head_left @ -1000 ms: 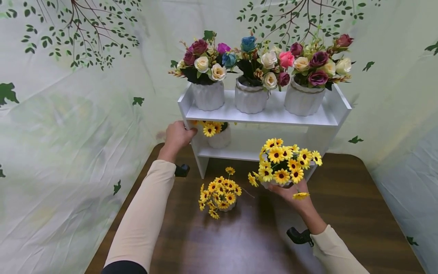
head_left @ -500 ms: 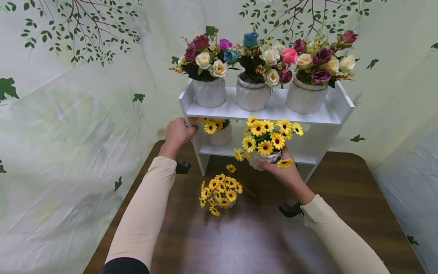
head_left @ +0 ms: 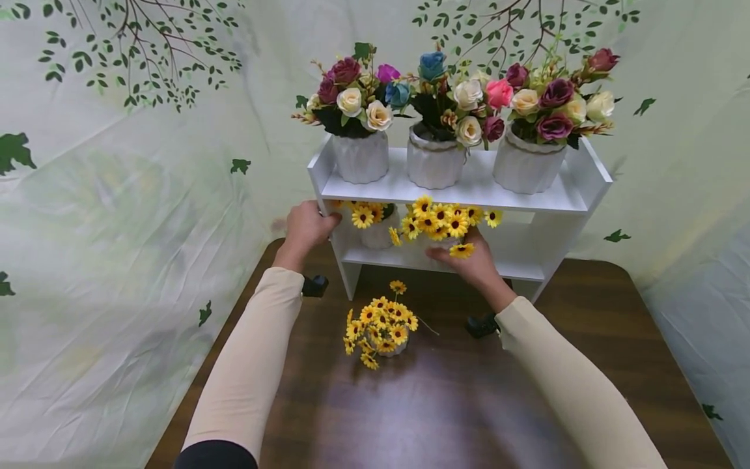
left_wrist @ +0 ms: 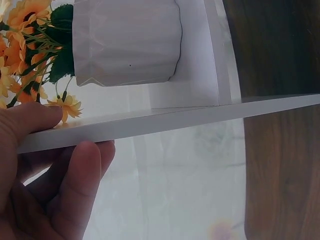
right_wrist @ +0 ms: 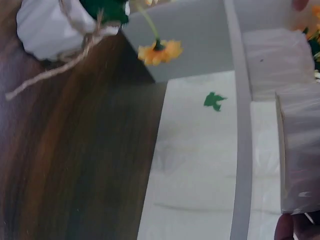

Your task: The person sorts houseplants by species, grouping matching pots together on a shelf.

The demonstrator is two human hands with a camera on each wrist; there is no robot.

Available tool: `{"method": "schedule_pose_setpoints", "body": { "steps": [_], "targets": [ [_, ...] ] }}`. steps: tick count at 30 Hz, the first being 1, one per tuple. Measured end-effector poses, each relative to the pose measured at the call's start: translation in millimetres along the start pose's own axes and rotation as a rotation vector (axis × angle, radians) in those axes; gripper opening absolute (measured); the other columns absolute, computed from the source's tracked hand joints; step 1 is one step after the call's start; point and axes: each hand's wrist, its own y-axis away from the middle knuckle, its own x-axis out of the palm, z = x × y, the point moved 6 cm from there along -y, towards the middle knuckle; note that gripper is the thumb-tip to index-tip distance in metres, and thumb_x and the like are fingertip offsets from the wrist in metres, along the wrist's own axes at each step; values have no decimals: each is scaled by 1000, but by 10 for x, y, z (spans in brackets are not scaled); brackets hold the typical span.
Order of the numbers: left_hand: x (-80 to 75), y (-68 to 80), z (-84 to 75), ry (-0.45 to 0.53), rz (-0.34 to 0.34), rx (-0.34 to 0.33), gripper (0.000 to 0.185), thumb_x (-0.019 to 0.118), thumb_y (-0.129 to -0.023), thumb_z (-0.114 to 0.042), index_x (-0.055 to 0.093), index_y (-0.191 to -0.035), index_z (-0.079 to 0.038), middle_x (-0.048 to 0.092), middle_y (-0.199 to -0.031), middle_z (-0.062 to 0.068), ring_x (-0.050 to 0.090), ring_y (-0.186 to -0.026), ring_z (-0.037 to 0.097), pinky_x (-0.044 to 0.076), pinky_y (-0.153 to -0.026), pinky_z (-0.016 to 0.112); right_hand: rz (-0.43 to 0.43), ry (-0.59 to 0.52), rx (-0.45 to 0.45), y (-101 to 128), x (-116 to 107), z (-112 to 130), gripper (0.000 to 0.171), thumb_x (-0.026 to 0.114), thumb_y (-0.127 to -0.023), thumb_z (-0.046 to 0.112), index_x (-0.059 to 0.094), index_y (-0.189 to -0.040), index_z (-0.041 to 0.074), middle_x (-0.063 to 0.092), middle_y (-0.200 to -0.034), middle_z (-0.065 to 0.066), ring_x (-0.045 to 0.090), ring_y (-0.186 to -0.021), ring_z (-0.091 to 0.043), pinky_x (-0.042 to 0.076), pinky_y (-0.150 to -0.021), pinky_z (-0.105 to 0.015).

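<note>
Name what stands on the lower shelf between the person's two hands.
In the head view, a white pot of yellow daisies stands between the left hand gripping the shelf's side and the right hand holding another daisy pot.

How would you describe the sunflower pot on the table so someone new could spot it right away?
Start at the white shelf at the back of the brown table. In front of the shelf's left leg, between the two sleeves, stands a small white pot of sunflowers. It is the only pot on the tabletop; the other sunflower pots are on the lower shelf, and the top pots hold roses.
</note>
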Motion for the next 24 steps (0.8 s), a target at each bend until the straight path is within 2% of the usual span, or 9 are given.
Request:
{"method": "schedule_pose_setpoints", "body": {
  "steps": [4, 7, 13, 20, 24],
  "targets": [
    [1, -2, -5, 5, -1, 5, 31, 62, -87, -31, 70, -85, -2, 74, -76, 16, 70, -65, 27, 44, -51, 26, -15, 46, -57, -125, 20, 41, 85, 84, -78, 26, 36, -146, 10, 51, -142, -11, 52, -130, -30, 42, -108, -50],
    [-11, 2, -4, 2, -4, 7, 30, 61, -87, -31, 70, -83, -3, 74, -75, 16, 70, -65, 28, 44, -51, 27, -17, 71, -57, -220, 39, 60, 88, 84, -78, 25, 34, -148, 10, 50, -144, -11, 51, -131, -29, 41, -109, -49],
    [-36, 0, 9, 16, 3, -11, 30, 61, -88, -30, 70, -86, -2, 74, -78, 17, 69, -64, 27, 45, -50, 26, 8, 77, 44, -389, 95, 47, 88, 81, -81, 30, 31, -152, 12, 44, -152, -10, 42, -141, -29, 34, -117, -48],
    [-26, 11, 0, 19, 5, -1, 29, 61, -88, -30, 67, -82, -3, 72, -76, 16, 67, -65, 26, 44, -51, 25, -37, -90, 273, -413, 88, -138, 98, 77, -84, 31, 14, -158, 18, 26, -164, -9, 26, -151, -28, 26, -122, -45],
    [-17, 19, 4, 21, 4, -1, 28, 61, -88, -30, 67, -81, -3, 72, -75, 16, 66, -65, 26, 43, -51, 26, -51, -134, 298, -416, 113, -178, 98, 77, -85, 29, 13, -159, 20, 25, -164, -7, 25, -152, -27, 24, -123, -43]
  ]
}}
